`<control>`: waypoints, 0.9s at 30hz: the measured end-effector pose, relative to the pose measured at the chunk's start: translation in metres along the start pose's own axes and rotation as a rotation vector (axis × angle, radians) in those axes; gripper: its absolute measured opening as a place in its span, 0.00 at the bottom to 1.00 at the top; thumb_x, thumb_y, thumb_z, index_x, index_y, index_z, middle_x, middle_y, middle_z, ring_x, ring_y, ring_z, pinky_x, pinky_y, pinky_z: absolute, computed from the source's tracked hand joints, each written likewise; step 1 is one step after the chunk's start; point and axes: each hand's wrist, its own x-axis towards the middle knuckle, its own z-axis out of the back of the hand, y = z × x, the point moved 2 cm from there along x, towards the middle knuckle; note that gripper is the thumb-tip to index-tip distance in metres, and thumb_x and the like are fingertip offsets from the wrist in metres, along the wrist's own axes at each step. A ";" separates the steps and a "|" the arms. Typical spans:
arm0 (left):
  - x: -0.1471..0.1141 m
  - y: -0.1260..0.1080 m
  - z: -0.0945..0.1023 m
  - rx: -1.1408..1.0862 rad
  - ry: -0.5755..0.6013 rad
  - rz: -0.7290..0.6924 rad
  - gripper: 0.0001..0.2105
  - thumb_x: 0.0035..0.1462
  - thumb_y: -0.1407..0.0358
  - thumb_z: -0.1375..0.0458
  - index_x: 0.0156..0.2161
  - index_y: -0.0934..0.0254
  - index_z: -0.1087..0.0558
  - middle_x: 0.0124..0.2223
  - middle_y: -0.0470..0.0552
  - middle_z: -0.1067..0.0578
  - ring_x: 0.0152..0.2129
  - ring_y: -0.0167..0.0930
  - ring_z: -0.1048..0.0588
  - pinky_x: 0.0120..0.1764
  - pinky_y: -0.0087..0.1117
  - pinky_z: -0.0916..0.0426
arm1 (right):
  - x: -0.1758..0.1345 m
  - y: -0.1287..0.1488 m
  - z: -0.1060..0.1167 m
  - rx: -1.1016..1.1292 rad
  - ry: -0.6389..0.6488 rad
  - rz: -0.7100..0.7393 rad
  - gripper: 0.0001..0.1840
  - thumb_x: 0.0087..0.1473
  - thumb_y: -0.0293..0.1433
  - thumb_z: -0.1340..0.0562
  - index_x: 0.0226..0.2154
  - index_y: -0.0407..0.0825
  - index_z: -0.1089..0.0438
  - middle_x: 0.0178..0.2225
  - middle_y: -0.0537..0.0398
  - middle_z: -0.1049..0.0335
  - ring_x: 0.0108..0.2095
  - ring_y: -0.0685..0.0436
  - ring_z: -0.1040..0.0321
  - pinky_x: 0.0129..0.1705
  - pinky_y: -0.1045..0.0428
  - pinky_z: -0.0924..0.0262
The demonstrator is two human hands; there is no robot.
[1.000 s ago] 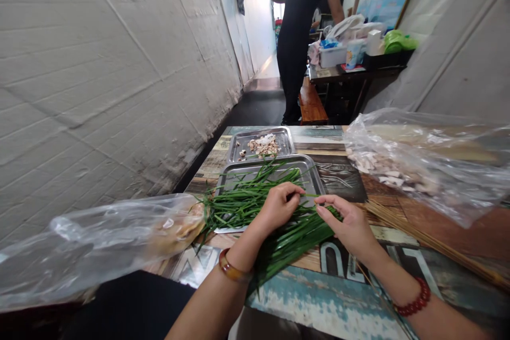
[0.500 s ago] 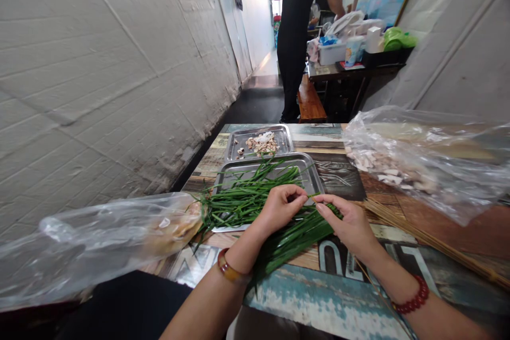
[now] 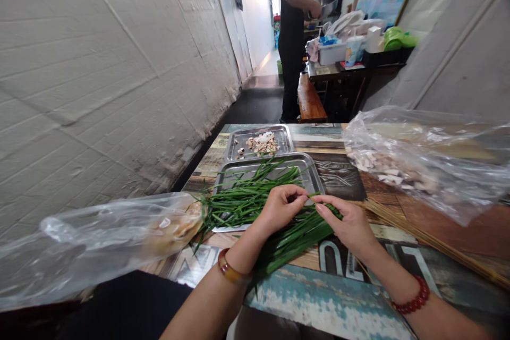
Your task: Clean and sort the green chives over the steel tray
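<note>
Left hand: thumb and index pinched narrow, gripping the end of a green stalk. Right hand: thumb and fingertips close together at the same spot, just beside the left fingertips, holding a thin stick that slants down under the right forearm; the contact point is small and partly covered, so the stick seems to meet the stalk, but this is not certain. Loose greens lie in the front tray, spilling over its left edge; a straighter bunch lies below the hands, partly on the table. Rear tray, just beyond, bears chopped pieces. Plastic bag at left, touching the greens; larger clear bag at right, pale pieces inside. Bundle of sticks rests right of the right hand. Background: co-worker standing, holding a metal bowl.
</note>
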 end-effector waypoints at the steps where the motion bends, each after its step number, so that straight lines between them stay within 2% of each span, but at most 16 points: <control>1: 0.000 0.000 0.000 0.001 -0.002 0.001 0.09 0.53 0.67 0.43 0.32 0.70 0.22 0.28 0.50 0.23 0.25 0.26 0.29 0.29 0.23 0.37 | 0.000 0.000 0.000 -0.001 -0.002 0.002 0.13 0.53 0.37 0.39 0.36 0.50 0.22 0.36 0.51 0.20 0.38 0.40 0.23 0.44 0.46 0.30; 19: 0.000 0.000 -0.001 -0.028 -0.017 -0.009 0.08 0.53 0.67 0.43 0.32 0.70 0.23 0.28 0.50 0.24 0.25 0.26 0.29 0.29 0.23 0.37 | -0.001 -0.001 -0.001 0.004 -0.016 0.023 0.11 0.53 0.36 0.39 0.36 0.51 0.22 0.37 0.52 0.20 0.39 0.39 0.23 0.45 0.44 0.30; 27: -0.001 -0.003 0.000 0.050 -0.039 -0.084 0.07 0.54 0.68 0.43 0.31 0.69 0.23 0.29 0.51 0.23 0.26 0.27 0.27 0.31 0.25 0.35 | -0.001 -0.003 -0.001 -0.004 -0.012 0.025 0.12 0.53 0.36 0.39 0.36 0.51 0.22 0.37 0.52 0.20 0.38 0.40 0.23 0.44 0.45 0.30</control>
